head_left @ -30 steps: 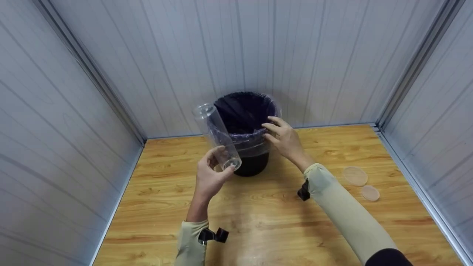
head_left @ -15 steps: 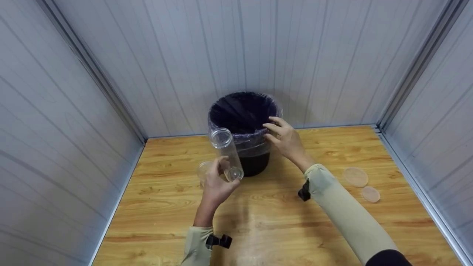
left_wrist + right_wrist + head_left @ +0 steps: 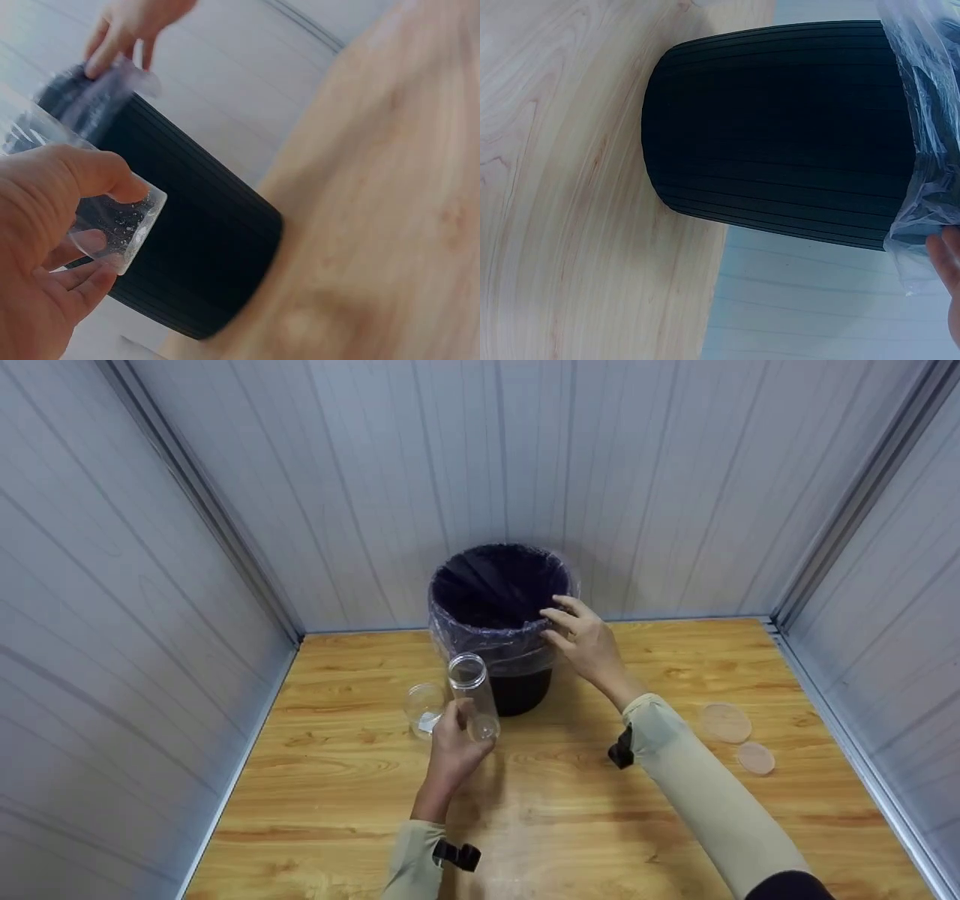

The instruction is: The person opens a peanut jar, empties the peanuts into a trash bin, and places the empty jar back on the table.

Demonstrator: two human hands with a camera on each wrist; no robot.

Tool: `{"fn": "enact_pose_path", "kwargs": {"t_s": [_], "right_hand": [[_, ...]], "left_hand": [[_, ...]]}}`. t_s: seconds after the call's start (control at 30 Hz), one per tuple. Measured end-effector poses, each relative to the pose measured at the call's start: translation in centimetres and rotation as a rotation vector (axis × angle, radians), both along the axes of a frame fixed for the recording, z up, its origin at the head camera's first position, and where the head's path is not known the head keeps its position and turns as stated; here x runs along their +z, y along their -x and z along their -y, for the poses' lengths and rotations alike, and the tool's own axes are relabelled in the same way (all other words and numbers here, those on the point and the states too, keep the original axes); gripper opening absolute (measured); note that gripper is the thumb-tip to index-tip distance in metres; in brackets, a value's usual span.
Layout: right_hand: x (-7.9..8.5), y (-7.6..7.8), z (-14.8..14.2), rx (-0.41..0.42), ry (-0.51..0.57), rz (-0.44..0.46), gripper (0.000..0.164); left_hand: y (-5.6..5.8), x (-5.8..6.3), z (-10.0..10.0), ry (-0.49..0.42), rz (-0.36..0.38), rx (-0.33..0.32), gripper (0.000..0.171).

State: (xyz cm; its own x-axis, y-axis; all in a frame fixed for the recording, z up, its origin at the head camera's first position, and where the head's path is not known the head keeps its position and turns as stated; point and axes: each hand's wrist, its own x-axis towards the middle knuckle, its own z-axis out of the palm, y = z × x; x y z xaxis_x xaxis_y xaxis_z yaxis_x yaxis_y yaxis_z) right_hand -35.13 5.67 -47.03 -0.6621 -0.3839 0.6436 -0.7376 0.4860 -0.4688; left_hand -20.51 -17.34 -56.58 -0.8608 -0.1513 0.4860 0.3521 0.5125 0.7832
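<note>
My left hand (image 3: 457,746) grips a tall clear plastic jar (image 3: 484,701) near its base, thumb on one side and fingers on the other. The jar tilts, its round mouth pointing up and away. In the left wrist view, small droplets or specks show near the jar's base (image 3: 131,225). Right behind it stands a black trash can (image 3: 517,695) lined with a thin purple-tinted bag (image 3: 487,649). My right hand (image 3: 592,649) touches the bag at the can's near right rim, its fingers spread and only slightly bent. The can's bottom inside is too dark to make out.
A second, shorter clear jar (image 3: 421,703) stands on the wooden surface (image 3: 337,780), left of my left hand. Two translucent round discs, a larger one (image 3: 725,722) and a smaller one (image 3: 756,758), lie to the right. Pale panel walls (image 3: 375,495) enclose the back and sides.
My left hand has brought the tall jar down and slightly right, away from the can's left rim. The shorter jar behind it has come into sight. The right hand stays at the rim.
</note>
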Motion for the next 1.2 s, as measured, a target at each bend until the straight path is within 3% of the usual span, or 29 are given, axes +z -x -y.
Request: {"fn": "enact_pose_path", "kwargs": {"t_s": [0.6, 0.97, 1.2], "right_hand": [[0.2, 0.2, -0.3, 0.019, 0.005, -0.035, 0.034], [0.2, 0.4, -0.9, 0.005, 0.016, -0.046, 0.033], [0.3, 0.5, -1.0, 0.008, 0.017, -0.051, 0.033]], "left_hand": [[0.3, -4.8, -0.5, -0.075, 0.074, 0.029, 0.055], [0.5, -6.0, -0.8, -0.107, 0.105, 0.041, 0.052], [0.2, -6.1, -1.6, -0.243, 0.261, 0.032, 0.059]]}}
